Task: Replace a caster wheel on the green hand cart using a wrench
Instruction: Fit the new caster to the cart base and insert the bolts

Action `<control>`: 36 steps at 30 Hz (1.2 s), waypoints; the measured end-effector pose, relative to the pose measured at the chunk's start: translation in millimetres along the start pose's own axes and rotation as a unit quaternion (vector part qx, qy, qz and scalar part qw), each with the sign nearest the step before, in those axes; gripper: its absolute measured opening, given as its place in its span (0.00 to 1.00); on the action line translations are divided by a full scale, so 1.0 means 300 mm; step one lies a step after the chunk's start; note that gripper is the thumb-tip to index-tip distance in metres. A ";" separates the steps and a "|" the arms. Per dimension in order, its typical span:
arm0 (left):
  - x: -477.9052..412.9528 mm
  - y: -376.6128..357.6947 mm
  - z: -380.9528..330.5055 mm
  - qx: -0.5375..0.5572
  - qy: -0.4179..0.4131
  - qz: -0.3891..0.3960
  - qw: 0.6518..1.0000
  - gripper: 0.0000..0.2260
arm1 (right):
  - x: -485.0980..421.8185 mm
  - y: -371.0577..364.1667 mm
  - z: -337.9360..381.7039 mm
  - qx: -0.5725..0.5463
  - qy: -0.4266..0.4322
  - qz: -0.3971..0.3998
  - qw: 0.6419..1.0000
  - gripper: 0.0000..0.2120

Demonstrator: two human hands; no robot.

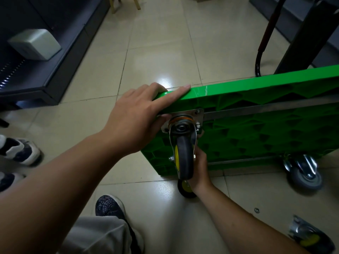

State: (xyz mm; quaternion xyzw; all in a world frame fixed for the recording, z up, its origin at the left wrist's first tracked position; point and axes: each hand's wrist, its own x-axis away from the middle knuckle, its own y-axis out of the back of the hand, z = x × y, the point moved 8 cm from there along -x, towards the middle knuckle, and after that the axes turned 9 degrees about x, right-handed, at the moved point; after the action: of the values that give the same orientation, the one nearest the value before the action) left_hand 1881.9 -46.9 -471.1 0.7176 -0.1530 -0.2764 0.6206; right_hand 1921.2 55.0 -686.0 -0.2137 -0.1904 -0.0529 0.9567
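Progress looks roughly midway to me, maybe a bit past. The green hand cart (256,85) is tipped up on its long edge across the right half of the frame, ribbed underside facing the camera. A yellow-hubbed caster (184,158) sits on its mounting plate (199,114) at the cart's upper-left corner. I can make out 2 bolt heads (197,112) on the right side of that plate, but no idea if they're tight. A loose caster (310,237) lies on the floor at lower right with a small washer (256,210) near it, so my guess is that's the removed one and the new one is being fitted, though it could be the other way round. The left hand (134,116) grips the cart's top edge at the corner, index finger laid straight along it, the other fingers over the far side. The right hand (200,171) reaches in behind the caster and wraps around its fork, mostly hidden by the wheel. No wrench anywhere in view, so final tightening seems left to do. The plate's left bolts are covered by the left hand. Another yellow wheel (184,188) peeks out below the right wrist, and a grey caster (305,176) is blurry at right.
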 end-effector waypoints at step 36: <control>-0.009 -0.002 0.012 0.011 0.003 -0.025 1.000 0.32 | 0.054 0.110 0.070 0.253 0.145 -0.120 0.949 0.25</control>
State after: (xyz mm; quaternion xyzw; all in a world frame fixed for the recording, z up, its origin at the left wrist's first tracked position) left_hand 1877.5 -48.3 -471.5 0.7288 -0.1358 -0.2879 0.6063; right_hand 1934.9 93.5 -675.2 0.0696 -0.0811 -0.1478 0.9832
